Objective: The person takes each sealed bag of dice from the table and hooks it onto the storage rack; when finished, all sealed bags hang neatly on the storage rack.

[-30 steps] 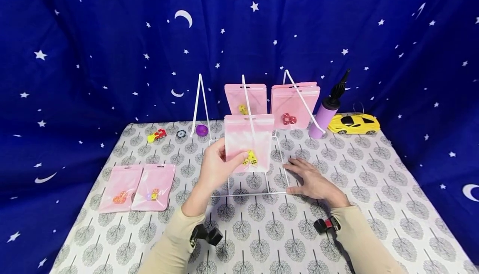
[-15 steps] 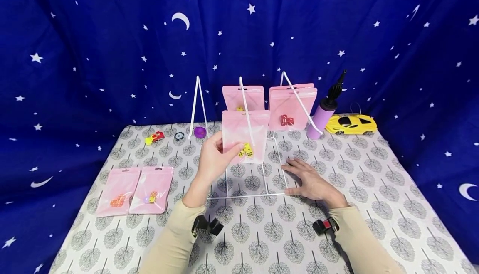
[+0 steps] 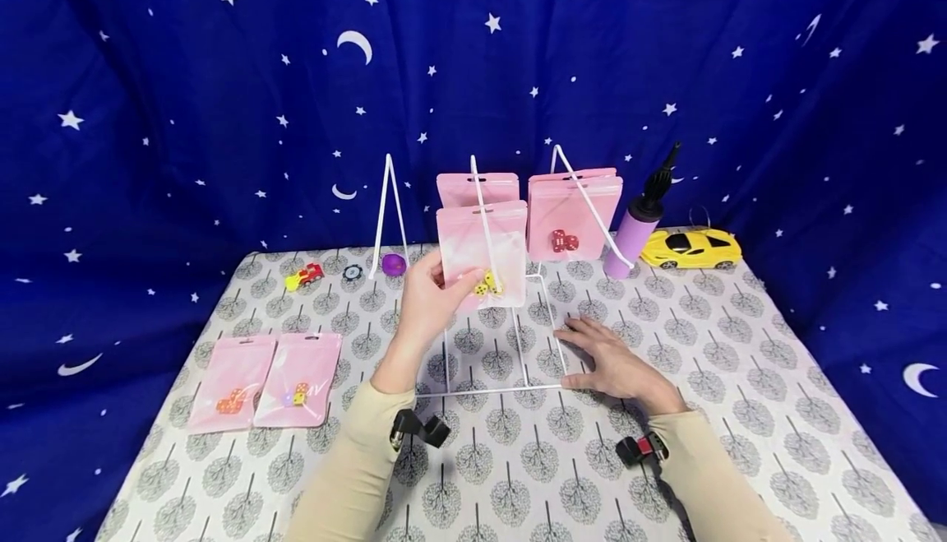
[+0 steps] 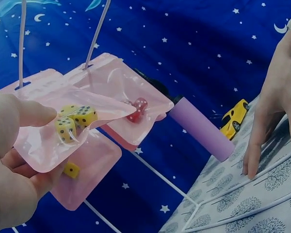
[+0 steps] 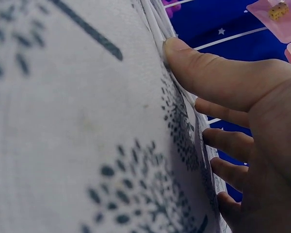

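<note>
My left hand [image 3: 427, 302] pinches a pink zip pouch [image 3: 460, 238] between thumb and fingers, near its lower left. Yellow dice [image 4: 82, 116] show through its clear front. The pouch hangs on the middle prong of a white wire rack [image 3: 488, 392], its hang hole around the wire. Behind it on that prong is another pink pouch [image 3: 459, 188], with a yellow die inside visible in the left wrist view. My right hand [image 3: 614, 363] rests on the table at the rack's right base corner, fingers spread and thumb tip touching the wire.
Pink pouches with red dice [image 3: 575, 213] hang from the right prong; the left prong [image 3: 381, 217] is bare. Two pouches [image 3: 299, 365] lie at the left. Behind stand a purple pump [image 3: 635, 233] and yellow toy car [image 3: 691, 250]. Small toys [image 3: 305, 276] lie at the back left.
My left hand has pushed the pouch with yellow dice farther back along the middle prong, closer to the pouch behind it. My right hand has stayed at the rack's base.
</note>
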The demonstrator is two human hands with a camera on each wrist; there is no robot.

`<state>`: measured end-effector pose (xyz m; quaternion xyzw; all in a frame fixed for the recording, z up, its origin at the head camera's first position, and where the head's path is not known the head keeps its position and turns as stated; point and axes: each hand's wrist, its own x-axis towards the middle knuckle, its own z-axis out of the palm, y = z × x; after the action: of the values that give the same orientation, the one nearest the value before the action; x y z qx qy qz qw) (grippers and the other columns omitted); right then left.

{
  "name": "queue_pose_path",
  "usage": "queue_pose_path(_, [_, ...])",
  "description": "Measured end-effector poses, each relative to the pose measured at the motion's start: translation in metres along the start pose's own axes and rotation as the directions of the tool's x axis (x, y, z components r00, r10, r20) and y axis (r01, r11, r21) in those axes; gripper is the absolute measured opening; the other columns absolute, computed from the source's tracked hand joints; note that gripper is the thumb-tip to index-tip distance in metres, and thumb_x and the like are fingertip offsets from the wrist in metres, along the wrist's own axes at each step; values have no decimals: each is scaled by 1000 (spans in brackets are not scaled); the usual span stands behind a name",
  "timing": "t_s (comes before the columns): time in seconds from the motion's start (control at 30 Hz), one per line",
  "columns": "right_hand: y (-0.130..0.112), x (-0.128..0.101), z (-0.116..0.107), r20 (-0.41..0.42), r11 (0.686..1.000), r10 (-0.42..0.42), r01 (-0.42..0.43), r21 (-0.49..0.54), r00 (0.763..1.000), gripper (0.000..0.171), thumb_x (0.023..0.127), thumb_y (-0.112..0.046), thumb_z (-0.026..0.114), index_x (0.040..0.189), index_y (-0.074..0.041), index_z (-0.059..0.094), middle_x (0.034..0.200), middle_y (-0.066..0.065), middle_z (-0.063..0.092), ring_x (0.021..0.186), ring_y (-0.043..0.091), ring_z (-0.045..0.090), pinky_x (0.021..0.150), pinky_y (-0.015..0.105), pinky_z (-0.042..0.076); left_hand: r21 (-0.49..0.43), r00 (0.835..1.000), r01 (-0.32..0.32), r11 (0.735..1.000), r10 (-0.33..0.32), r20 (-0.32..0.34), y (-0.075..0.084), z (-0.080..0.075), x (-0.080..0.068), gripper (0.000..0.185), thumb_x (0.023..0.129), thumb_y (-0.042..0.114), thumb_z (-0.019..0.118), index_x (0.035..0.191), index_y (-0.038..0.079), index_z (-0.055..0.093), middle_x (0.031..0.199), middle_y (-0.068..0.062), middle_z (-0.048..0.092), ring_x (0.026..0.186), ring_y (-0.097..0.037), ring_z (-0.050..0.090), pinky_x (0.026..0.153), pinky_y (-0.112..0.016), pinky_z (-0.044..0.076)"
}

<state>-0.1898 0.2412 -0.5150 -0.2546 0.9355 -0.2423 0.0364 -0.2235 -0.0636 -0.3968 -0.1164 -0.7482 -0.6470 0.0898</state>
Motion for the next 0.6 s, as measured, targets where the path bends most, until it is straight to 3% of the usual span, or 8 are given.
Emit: queue_pose_path(0.6, [0, -1, 1, -23, 1000, -25, 25, 3, 999, 80, 75, -42, 79, 142, -9, 49, 152, 26, 34, 140, 51, 25, 109, 73, 18, -64, 1000, -27, 998, 26, -14, -8, 2, 27, 34, 83, 18, 78, 112, 3, 66, 101, -16, 73, 79, -20, 69, 69, -31, 61])
